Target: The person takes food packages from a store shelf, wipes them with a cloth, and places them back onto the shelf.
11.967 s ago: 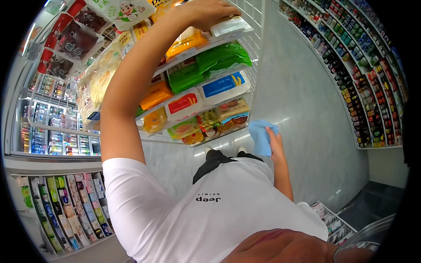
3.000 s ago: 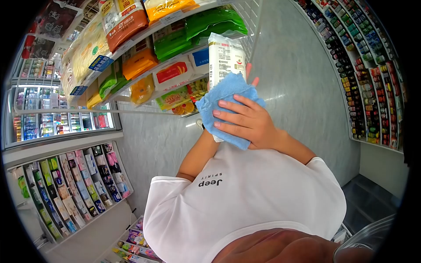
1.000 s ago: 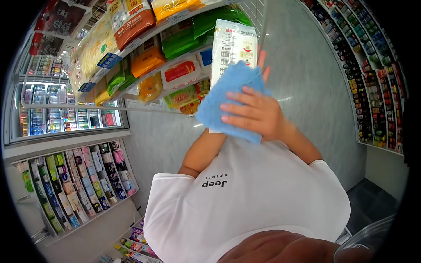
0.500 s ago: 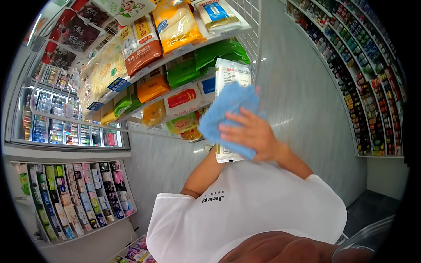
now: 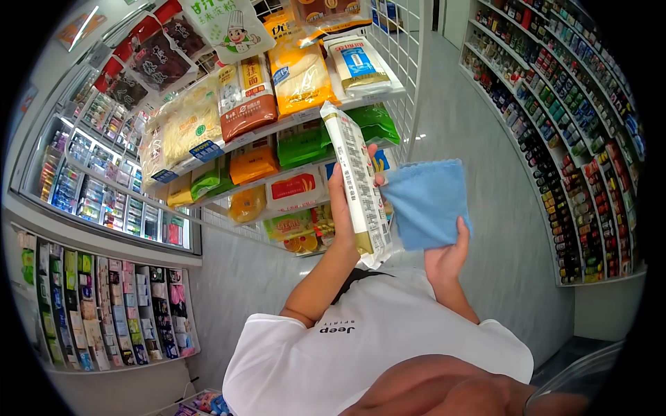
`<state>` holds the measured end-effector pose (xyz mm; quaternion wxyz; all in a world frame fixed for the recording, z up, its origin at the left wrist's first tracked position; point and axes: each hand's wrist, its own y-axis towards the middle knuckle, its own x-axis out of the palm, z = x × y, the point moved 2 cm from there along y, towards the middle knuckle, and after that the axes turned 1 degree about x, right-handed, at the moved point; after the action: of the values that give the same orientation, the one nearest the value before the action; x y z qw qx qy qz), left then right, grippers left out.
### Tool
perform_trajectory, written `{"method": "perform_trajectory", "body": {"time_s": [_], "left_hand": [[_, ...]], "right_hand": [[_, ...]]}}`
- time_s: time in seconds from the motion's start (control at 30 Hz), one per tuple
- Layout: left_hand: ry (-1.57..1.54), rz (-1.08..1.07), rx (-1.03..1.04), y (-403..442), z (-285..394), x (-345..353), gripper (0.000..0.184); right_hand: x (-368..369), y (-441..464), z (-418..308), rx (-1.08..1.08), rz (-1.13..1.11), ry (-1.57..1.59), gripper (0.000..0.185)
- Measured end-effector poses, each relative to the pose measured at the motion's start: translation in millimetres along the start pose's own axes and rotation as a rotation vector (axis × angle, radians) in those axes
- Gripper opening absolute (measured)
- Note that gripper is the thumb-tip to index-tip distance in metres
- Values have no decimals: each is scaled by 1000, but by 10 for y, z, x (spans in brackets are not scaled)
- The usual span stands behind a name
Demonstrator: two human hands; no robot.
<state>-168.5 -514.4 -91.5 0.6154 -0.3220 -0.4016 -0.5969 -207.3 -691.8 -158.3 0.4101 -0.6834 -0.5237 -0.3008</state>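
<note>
My left hand (image 5: 341, 211) is wrapped round a long white noodle packet (image 5: 359, 184), fingers coming round its far edge. The packet is tilted, with its narrow side and a panel of small print facing me. A blue cloth (image 5: 430, 204) hangs spread out beside the packet. My right hand (image 5: 449, 258) grips this cloth at its lower right part, with the thumb in front and the other fingers largely hidden behind it. The cloth's left edge is close to the packet; whether they touch I cannot tell.
Ahead stands a wire-sided shelf rack (image 5: 260, 132) with bagged noodles, including a yellow packet (image 5: 300, 76) and a brown-and-white packet (image 5: 246, 97). Bottle shelves (image 5: 555, 139) curve along the right. A lit fridge (image 5: 104, 187) and a shelf of small goods (image 5: 111, 305) are at left.
The blue cloth has come off the packet's face and moved right, now spread open. The packet has turned to show its narrow side. The view has shifted, with the rack sitting lower.
</note>
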Motion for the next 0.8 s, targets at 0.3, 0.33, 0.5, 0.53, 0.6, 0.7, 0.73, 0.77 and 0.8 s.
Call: {"method": "perform_trajectory", "body": {"time_s": [0.3, 0.33, 0.5, 0.53, 0.6, 0.7, 0.73, 0.77, 0.8], "left_hand": [[260, 24, 148, 17, 34, 95, 69], [325, 66, 182, 42, -1, 79, 71], [641, 59, 409, 140, -126, 194, 75], [639, 48, 415, 183, -131, 171, 74], [633, 30, 427, 249, -141, 121, 72], [508, -77, 251, 232, -42, 295, 69], [618, -104, 282, 269, -1, 281, 69], [730, -129, 312, 313, 46, 279, 70], [843, -153, 340, 353, 98, 287, 71]], "right_hand": [[-430, 39, 135, 85, -119, -316, 52], [-394, -30, 197, 110, -168, -296, 54], [-327, -180, 342, 60, -545, -401, 64], [-273, -143, 310, -65, -593, -652, 66], [183, -171, 244, -214, -577, -649, 61], [353, -31, 147, -312, -524, -723, 54], [374, 30, 122, -323, -506, -758, 52], [427, 82, 111, -308, -482, -690, 47], [492, 123, 100, -290, -455, -622, 43]]}}
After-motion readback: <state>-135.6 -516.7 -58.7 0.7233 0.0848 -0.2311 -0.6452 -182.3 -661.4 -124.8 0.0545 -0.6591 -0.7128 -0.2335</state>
